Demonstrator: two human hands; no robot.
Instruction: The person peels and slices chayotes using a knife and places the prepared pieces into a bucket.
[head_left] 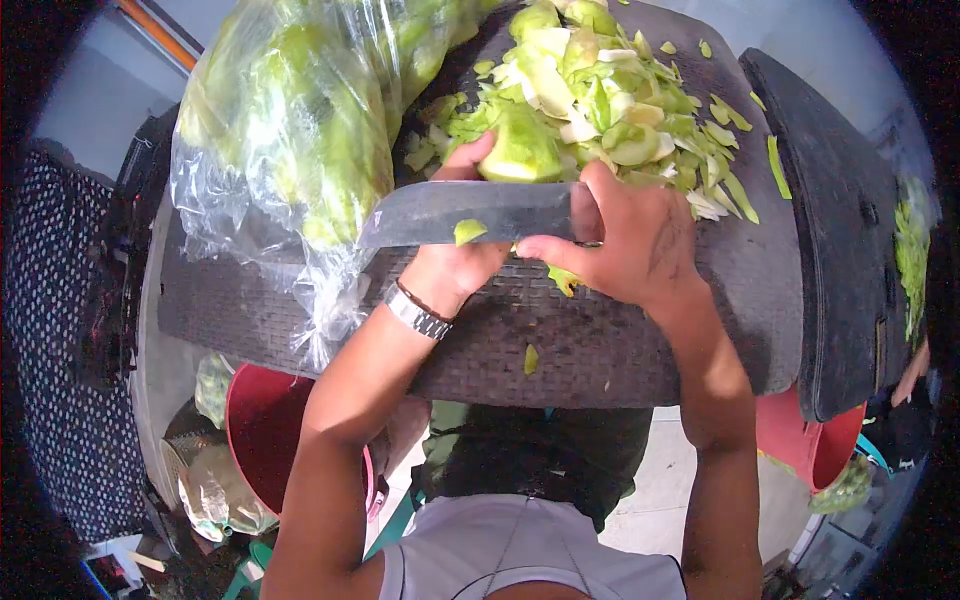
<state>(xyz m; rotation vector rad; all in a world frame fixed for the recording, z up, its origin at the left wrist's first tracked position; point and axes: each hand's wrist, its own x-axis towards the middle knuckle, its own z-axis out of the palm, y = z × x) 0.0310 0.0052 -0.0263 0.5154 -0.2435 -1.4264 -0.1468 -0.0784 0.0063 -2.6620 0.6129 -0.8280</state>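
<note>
My right hand (640,235) is closed round the handle end of a wide knife (450,212), whose blade points left with a small green piece on it. Behind the blade my left hand (465,260) holds a pale green peeled vegetable (522,148); the knife hides part of its palm and fingers. A heap of green and white slices and peelings (600,90) lies just beyond the vegetable on the dark woven table (480,350). Left of my hands sits a knotted clear plastic bag (290,130) full of large green vegetables.
Below the table's edge stand a red bucket (262,430) at the left and another red bucket (810,440) at the right. A dark panel (835,230) adjoins the table's right side. Dark spotted cloth (65,350) hangs at the far left.
</note>
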